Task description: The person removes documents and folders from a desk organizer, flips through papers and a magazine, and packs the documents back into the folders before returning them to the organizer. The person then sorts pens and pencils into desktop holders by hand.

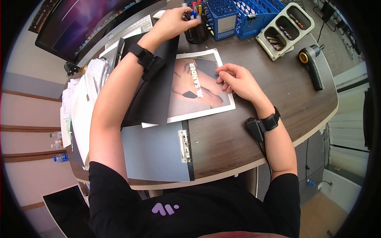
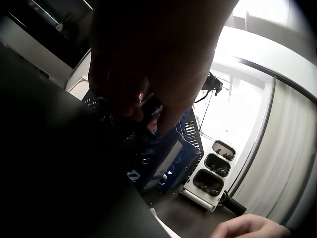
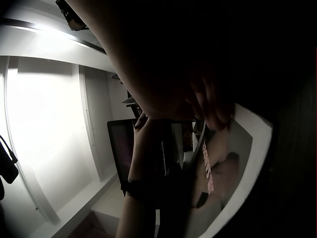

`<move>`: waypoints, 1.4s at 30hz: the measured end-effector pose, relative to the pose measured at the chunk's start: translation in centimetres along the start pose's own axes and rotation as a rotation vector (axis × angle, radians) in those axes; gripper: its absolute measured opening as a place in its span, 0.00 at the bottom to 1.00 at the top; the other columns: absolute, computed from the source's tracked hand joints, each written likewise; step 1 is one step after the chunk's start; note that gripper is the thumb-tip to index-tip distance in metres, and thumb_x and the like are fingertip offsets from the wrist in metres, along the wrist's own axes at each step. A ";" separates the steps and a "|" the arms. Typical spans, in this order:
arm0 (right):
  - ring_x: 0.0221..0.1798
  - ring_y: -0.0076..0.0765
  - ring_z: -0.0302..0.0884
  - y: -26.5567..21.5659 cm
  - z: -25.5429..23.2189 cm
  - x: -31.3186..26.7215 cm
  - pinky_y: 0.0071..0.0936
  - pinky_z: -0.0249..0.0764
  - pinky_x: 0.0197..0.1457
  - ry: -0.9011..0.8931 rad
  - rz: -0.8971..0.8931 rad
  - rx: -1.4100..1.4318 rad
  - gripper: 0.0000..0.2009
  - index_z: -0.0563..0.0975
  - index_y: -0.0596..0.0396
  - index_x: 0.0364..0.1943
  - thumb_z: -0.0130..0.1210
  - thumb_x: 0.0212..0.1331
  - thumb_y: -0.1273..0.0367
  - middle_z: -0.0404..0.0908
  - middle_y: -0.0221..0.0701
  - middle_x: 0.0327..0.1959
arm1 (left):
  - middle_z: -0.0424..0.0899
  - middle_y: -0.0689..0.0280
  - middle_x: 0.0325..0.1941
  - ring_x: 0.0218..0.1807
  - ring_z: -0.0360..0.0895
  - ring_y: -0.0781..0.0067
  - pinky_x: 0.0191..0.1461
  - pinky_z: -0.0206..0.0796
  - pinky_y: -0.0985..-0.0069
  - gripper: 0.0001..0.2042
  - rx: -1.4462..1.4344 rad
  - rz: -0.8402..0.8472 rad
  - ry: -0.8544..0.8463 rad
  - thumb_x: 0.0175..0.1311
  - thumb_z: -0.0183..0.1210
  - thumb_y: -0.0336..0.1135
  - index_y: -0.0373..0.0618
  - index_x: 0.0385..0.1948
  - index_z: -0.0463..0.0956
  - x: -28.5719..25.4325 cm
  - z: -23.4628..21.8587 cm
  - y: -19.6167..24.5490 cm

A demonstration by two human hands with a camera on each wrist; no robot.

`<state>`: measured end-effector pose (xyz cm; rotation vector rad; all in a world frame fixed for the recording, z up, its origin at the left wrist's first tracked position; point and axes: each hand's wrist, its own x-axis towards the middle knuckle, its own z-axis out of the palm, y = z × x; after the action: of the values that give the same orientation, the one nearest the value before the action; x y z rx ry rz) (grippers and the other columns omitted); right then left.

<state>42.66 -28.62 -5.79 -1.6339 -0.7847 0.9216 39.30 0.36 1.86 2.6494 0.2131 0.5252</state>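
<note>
My left hand [image 1: 172,20] is over a black pen cup [image 1: 196,36] at the back of the desk, its fingers and thumb bent around the tops of several pens [image 1: 194,15]. In the left wrist view this hand is dark, and I cannot tell whether it grips a pen. My right hand [image 1: 240,82] has loosely bent fingers at the right edge of a white-bordered magazine [image 1: 204,79] with JIL SANDER printed on it. A black sheet-like cover [image 1: 152,93] overlaps the magazine's left side. Below lies a grey folder [image 1: 152,152] with a metal clip [image 1: 184,146].
Blue baskets [image 1: 224,24] stand right of the cup. Beyond them is a pale organizer [image 1: 274,42] with three compartments holding small items. A black handheld tool [image 1: 313,67] lies at the right. Stacked papers [image 1: 85,103], a keyboard [image 1: 129,36] and a monitor [image 1: 91,27] occupy the left.
</note>
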 end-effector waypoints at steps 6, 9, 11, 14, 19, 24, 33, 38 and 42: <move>0.32 0.20 0.80 0.2 0.0 -0.1 0.21 0.79 0.35 0.001 -0.005 0.013 0.14 0.79 0.61 0.53 0.51 0.72 0.67 0.85 0.31 0.38 | 0.85 0.65 0.28 0.27 0.81 0.81 0.33 0.74 0.82 0.15 -0.227 -0.148 0.085 0.70 0.62 0.43 0.40 0.47 0.84 0.1 -0.5 -1.0; 0.32 0.21 0.81 -0.2 -0.1 0.0 0.22 0.79 0.35 0.005 -0.015 0.033 0.15 0.79 0.63 0.53 0.51 0.70 0.68 0.85 0.32 0.38 | 0.84 0.67 0.27 0.27 0.80 0.83 0.32 0.73 0.82 0.15 -0.287 -0.096 0.140 0.70 0.63 0.43 0.41 0.47 0.84 0.1 -1.7 -0.5; 0.32 0.21 0.81 -0.1 -0.1 -0.2 0.22 0.79 0.36 0.015 -0.003 0.037 0.15 0.79 0.62 0.53 0.51 0.70 0.68 0.85 0.32 0.38 | 0.85 0.68 0.30 0.32 0.80 0.82 0.34 0.72 0.82 0.12 -0.293 -0.126 0.140 0.71 0.62 0.37 0.35 0.44 0.82 -0.4 -4.2 2.7; 0.33 0.22 0.81 -0.1 -0.1 -0.3 0.23 0.80 0.39 0.005 0.007 0.070 0.14 0.79 0.62 0.53 0.51 0.71 0.67 0.86 0.32 0.38 | 0.83 0.70 0.26 0.26 0.76 0.86 0.28 0.67 0.83 0.10 -0.317 -0.091 0.218 0.72 0.61 0.34 0.35 0.39 0.82 -0.2 -6.8 5.0; 0.36 0.22 0.81 0.1 -0.4 -0.5 0.22 0.79 0.43 -0.024 0.028 0.129 0.14 0.78 0.61 0.55 0.51 0.72 0.68 0.85 0.32 0.39 | 0.82 0.70 0.22 0.20 0.77 0.83 0.23 0.68 0.86 0.09 -0.416 -0.052 0.396 0.73 0.59 0.34 0.37 0.39 0.83 -1.1 -12.4 7.5; 0.35 0.21 0.80 0.5 -3.0 -1.1 0.21 0.79 0.41 -0.054 0.056 0.327 0.13 0.77 0.59 0.57 0.50 0.76 0.68 0.84 0.30 0.38 | 0.82 0.68 0.22 0.16 0.74 0.84 0.20 0.66 0.87 0.15 -0.756 -0.312 -0.151 0.69 0.63 0.42 0.35 0.39 0.83 -2.5 -13.1 7.6; 0.32 0.17 0.78 0.1 -3.3 -2.6 0.19 0.75 0.37 0.112 -0.088 0.186 0.10 0.80 0.60 0.52 0.53 0.72 0.73 0.85 0.29 0.33 | 0.82 0.63 0.17 0.15 0.78 0.77 0.18 0.69 0.83 0.22 -0.652 -0.678 -0.825 0.65 0.69 0.50 0.33 0.31 0.81 -4.2 2.2 7.4; 0.31 0.19 0.79 0.5 -3.4 -2.0 0.20 0.75 0.37 0.132 -0.108 0.013 0.11 0.80 0.60 0.52 0.55 0.69 0.74 0.85 0.30 0.34 | 0.84 0.60 0.21 0.18 0.81 0.75 0.20 0.72 0.80 0.27 -0.442 -0.704 -0.732 0.66 0.67 0.53 0.28 0.35 0.81 -3.5 -0.4 6.8; 0.31 0.22 0.79 0.0 -3.6 -2.2 0.21 0.75 0.37 0.131 -0.106 -0.052 0.11 0.80 0.59 0.52 0.56 0.68 0.73 0.85 0.33 0.37 | 0.84 0.65 0.23 0.20 0.80 0.79 0.24 0.70 0.84 0.17 -0.485 -0.612 -0.514 0.73 0.60 0.44 0.34 0.39 0.83 -3.7 -3.5 8.4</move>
<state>44.67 -32.16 -4.82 -1.6628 -0.8024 0.7177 35.06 -6.68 7.27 2.0089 0.6147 -0.2746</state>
